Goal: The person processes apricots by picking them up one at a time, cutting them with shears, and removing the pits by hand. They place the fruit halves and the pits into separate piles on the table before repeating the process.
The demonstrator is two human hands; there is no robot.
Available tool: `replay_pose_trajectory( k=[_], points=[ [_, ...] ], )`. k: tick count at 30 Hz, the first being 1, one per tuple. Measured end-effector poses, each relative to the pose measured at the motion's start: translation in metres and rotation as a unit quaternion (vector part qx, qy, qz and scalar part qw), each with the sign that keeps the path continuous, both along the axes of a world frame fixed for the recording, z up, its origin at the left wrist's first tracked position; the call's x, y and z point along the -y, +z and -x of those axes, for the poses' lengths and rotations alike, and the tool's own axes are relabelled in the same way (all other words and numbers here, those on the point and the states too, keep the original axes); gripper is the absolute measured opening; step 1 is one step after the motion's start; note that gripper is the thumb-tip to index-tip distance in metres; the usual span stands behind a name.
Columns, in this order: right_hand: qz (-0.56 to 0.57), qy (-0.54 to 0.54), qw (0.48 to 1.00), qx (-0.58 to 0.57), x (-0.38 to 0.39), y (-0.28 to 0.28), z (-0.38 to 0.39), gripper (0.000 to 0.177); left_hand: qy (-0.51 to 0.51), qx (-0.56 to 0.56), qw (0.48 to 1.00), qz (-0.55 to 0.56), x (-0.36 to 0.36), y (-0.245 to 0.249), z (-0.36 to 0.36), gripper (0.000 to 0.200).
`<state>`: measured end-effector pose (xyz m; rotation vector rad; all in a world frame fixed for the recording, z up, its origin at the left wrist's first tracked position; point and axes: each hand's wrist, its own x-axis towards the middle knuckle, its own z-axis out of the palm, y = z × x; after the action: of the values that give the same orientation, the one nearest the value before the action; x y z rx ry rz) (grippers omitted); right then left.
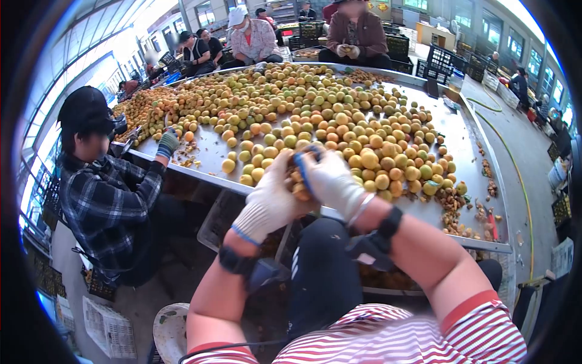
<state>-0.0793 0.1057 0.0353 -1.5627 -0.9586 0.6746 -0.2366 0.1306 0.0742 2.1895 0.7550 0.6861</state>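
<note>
Both of my hands wear white knit gloves and meet at the near edge of a metal table [209, 165] heaped with round yellow-orange fruit [368, 159]. My left hand [273, 197] is closed around a brownish fruit or cluster [298, 184], which is partly hidden by the fingers. On its right side my right hand [333, 181] is closed too, with something blue between its fingers, too blurred to make out. Loose fruit lies just beyond both hands.
A co-worker in a plaid shirt [109, 206] sits at the left, a gloved hand over the table. More people sit across it. Brown scraps [454, 212] and a red tool [492, 225] lie at the right. Below the table stands a grey crate [209, 227].
</note>
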Motion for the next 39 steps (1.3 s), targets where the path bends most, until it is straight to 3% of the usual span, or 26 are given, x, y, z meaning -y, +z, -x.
replay_pose_trajectory(
  k=[2, 3, 6, 8, 12, 14, 16, 17, 18, 19, 20, 23, 27, 29, 31, 33, 35, 37, 39],
  points=[
    [0.048, 0.055, 0.997, 0.03, -0.026, -0.016, 0.051, 0.046, 0.039, -0.039, 0.995, 0.086, -0.023, -0.023, 0.049, 0.108],
    [0.063, 0.086, 0.993, 0.041, -0.045, -0.035, 0.072, 0.049, 0.078, -0.083, 0.993, 0.026, -0.029, -0.033, 0.071, 0.108],
    [0.101, 0.228, 0.96, 0.127, -0.053, -0.052, 0.103, 0.064, 0.144, -0.191, 0.97, 0.035, -0.057, -0.074, 0.114, 0.112],
    [0.17, 0.235, 0.936, 0.198, -0.052, -0.065, 0.12, 0.076, 0.211, -0.264, 0.94, 0.034, -0.078, -0.11, 0.129, 0.113],
    [0.103, 0.253, 0.949, 0.156, -0.032, -0.08, 0.102, 0.07, 0.166, -0.353, 0.918, 0.073, -0.096, -0.139, 0.138, 0.096],
    [0.056, 0.258, 0.957, 0.119, -0.016, -0.078, 0.088, 0.066, 0.217, -0.332, 0.918, 0.025, -0.087, -0.14, 0.134, 0.072],
    [0.031, 0.274, 0.96, 0.055, 0.01, -0.069, 0.066, 0.056, 0.197, -0.201, 0.959, -0.037, -0.093, -0.155, 0.141, 0.054],
    [-0.012, 0.249, 0.967, 0.043, 0.029, -0.064, 0.055, 0.048, 0.17, -0.139, 0.975, 0.011, -0.092, -0.146, 0.136, 0.046],
    [0.037, 0.24, 0.966, 0.083, 0.051, -0.041, 0.04, 0.046, 0.162, -0.119, 0.979, 0.011, -0.089, -0.136, 0.127, 0.038],
    [0.054, 0.219, 0.971, 0.083, 0.073, -0.025, 0.026, 0.046, 0.149, -0.074, 0.983, 0.084, -0.091, -0.128, 0.12, 0.036],
    [0.07, 0.203, 0.973, 0.08, 0.093, -0.018, 0.011, 0.045, 0.14, -0.038, 0.976, 0.16, -0.09, -0.116, 0.107, 0.033],
    [0.011, 0.157, 0.981, 0.116, 0.154, -0.023, -0.042, 0.046, 0.044, 0.021, 0.977, 0.208, -0.047, -0.046, 0.048, 0.031],
    [0.043, 0.046, 0.982, 0.18, 0.25, -0.017, -0.105, 0.027, -0.1, 0.023, 0.974, 0.204, 0.004, -0.015, -0.043, 0.034],
    [0.06, -0.029, 0.978, 0.2, 0.29, -0.022, -0.14, 0.024, -0.173, -0.067, 0.972, 0.144, 0.046, 0.009, -0.099, 0.031],
    [0.075, -0.113, 0.967, 0.214, 0.322, -0.033, -0.184, 0.027, -0.235, -0.11, 0.964, 0.06, 0.075, 0.004, -0.151, 0.035],
    [0.138, -0.212, 0.947, 0.196, 0.35, -0.053, -0.232, 0.035, -0.317, -0.111, 0.941, 0.047, 0.085, -0.032, -0.208, 0.036],
    [0.185, -0.26, 0.933, 0.166, 0.37, -0.064, -0.257, 0.036, -0.305, -0.191, 0.926, -0.115, 0.111, -0.04, -0.257, 0.039],
    [0.228, -0.32, 0.872, 0.291, 0.385, -0.065, -0.266, 0.036, -0.277, -0.204, 0.922, -0.175, 0.117, -0.077, -0.304, 0.051],
    [0.23, -0.312, 0.864, 0.321, 0.396, -0.083, -0.275, 0.036, -0.273, -0.215, 0.913, -0.215, 0.127, -0.09, -0.335, 0.054]
  ],
)
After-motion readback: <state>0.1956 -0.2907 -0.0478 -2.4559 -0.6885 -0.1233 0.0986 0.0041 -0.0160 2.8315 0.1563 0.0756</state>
